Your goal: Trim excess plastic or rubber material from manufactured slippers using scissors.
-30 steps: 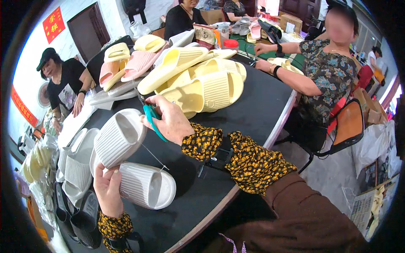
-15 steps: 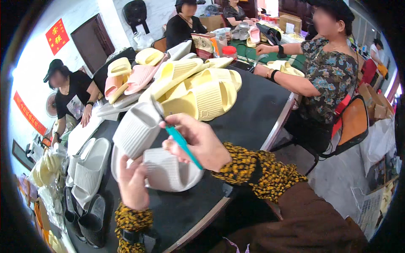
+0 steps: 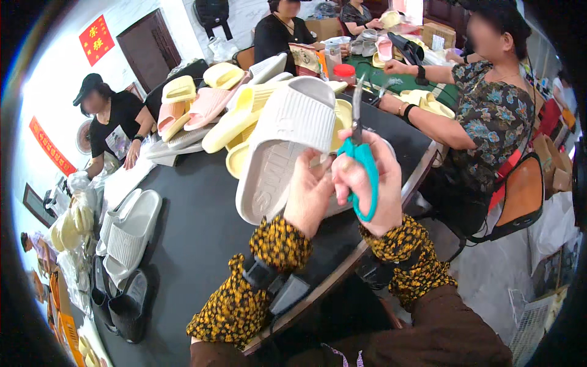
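Above the front part of the table, a light grey slide slipper is held tilted up by its edge. My left hand has its fingers closed on that edge. My right hand grips teal-handled scissors, their blades pointing up and away beside the slipper. The fingertips of both hands almost meet at the slipper's edge; whether they pinch something small there I cannot make out. Behind my hands, part of another grey slipper shows, mostly hidden.
A pile of yellow slippers, with pink ones, lies on the dark table. Grey slippers and black slippers are at the left. Co-workers sit around, one close at right. A red-lidded jar stands beyond the pile.
The grey slipper and my left hand have moved right, and the slipper is now raised in front of the yellow pile. My right hand has moved right, turning the scissors more upright.
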A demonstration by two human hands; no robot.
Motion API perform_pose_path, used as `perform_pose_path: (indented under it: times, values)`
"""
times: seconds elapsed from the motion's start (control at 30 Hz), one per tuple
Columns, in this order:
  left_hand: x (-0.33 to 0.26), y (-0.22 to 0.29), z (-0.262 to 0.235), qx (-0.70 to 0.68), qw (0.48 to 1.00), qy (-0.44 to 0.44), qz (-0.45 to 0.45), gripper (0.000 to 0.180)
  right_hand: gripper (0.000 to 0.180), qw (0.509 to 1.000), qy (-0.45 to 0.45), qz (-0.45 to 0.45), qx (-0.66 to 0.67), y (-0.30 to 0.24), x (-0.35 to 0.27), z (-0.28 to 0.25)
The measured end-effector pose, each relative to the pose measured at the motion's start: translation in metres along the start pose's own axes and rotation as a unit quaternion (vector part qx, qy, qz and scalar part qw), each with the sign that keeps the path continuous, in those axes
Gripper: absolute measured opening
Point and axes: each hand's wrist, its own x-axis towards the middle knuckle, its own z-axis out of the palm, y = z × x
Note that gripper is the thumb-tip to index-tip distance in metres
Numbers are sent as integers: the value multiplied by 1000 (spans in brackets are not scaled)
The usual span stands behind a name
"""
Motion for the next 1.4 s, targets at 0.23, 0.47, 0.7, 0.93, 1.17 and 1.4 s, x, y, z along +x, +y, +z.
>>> perform_pose_path:
  times: [0.23,0.47,0.7,0.93,1.17,1.4]
  values:
    - [15,-27,-12,59,991,-55,-108,35,32,995,43,94,-9,8,3,-29]
    - [-43,9,-15,383,922,-46,23,45,32,995,23,98,19,14,2,-31]
    - [-49,31,-55,775,604,4,188,88,38,997,4,82,2,16,4,3]
    - [-43,13,-70,778,592,-13,213,89,38,996,26,61,-59,28,-5,9]
    - [-40,2,-60,778,576,10,249,84,39,994,43,47,-85,35,-1,-1]
    - [-25,-14,-59,771,577,23,268,84,42,994,41,32,-93,39,2,-6]
